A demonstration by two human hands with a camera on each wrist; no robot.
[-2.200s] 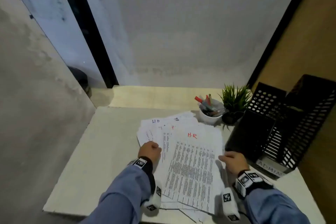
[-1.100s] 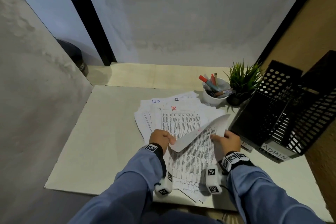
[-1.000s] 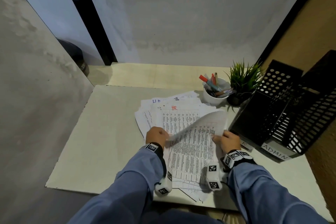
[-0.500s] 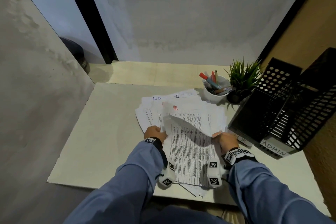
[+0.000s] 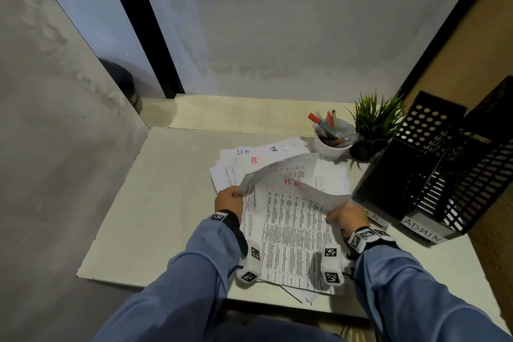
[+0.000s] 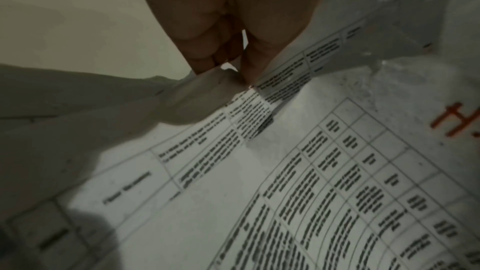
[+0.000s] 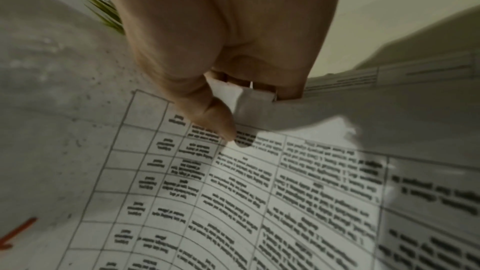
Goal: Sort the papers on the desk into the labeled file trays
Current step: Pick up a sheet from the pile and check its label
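Observation:
A loose pile of printed papers [image 5: 233, 172] lies on the desk, with headings handwritten in red and blue. My left hand [image 5: 230, 198] and right hand [image 5: 345, 215] each pinch one side of a printed sheet [image 5: 291, 203] with a red "H-R" on it. The sheet is raised and bowed over the pile. In the left wrist view the thumb and fingers [image 6: 228, 52] nip the sheet's edge [image 6: 259, 93]. In the right wrist view the hand [image 7: 221, 48] grips a folded corner [image 7: 246, 98]. Black perforated file trays [image 5: 416, 175] stand at the right, with labels "ADMIN" [image 5: 423, 232] and "H R" [image 5: 374, 216].
A white cup of markers [image 5: 333, 144] and a small green plant [image 5: 374, 119] stand behind the pile, next to the trays. The pale desk top [image 5: 166, 203] extends left of the papers. Walls close in at the back and on both sides.
Both hands lay on the pile at first. They peeled up the top sheet, curled it over, and now hold it by both sides above the pile.

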